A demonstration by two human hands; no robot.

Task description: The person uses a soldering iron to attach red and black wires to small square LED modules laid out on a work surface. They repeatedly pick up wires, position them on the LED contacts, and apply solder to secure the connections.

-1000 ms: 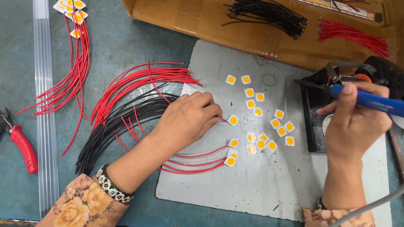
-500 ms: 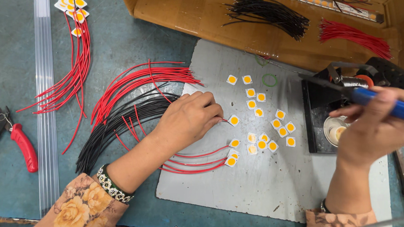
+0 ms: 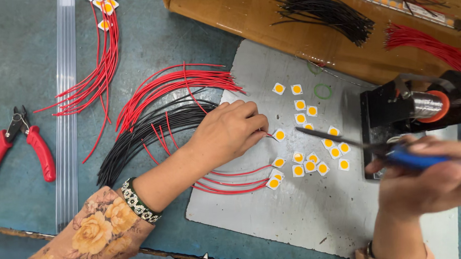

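- Left hand (image 3: 229, 133) first, as I see it: it lies knuckles up on the grey mat (image 3: 315, 213), fingers curled tight, pinching the end of a red wire (image 3: 242, 172) against a small square LED chip (image 3: 278, 135) just past its fingertips.
- Right hand (image 3: 429, 181) is closed round the blue-handled soldering iron (image 3: 374, 147), whose long tip reaches across towards that same chip without, as far as I can tell, touching it.
- Beyond the right hand stands the black iron stand (image 3: 413, 108); behind the left wrist, bundles of red wires (image 3: 178, 85) and black wires (image 3: 154, 127) fan over the desk (image 3: 24, 65).
- Between the two hands lie the loose chips (image 3: 313, 162), white squares with yellow centres; far off the left forearm, red-handled cutters (image 3: 24, 152).
- To do this joint well, I judge the left hand should keep the wire end flat and dead steady on the chip's pad, fingertips clear of the hot tip, while the iron comes in low and touches only briefly.
- Left forearm runs diagonally up from the near desk edge, wrist straight; right wrist is bent inwards, iron held pen-fashion.
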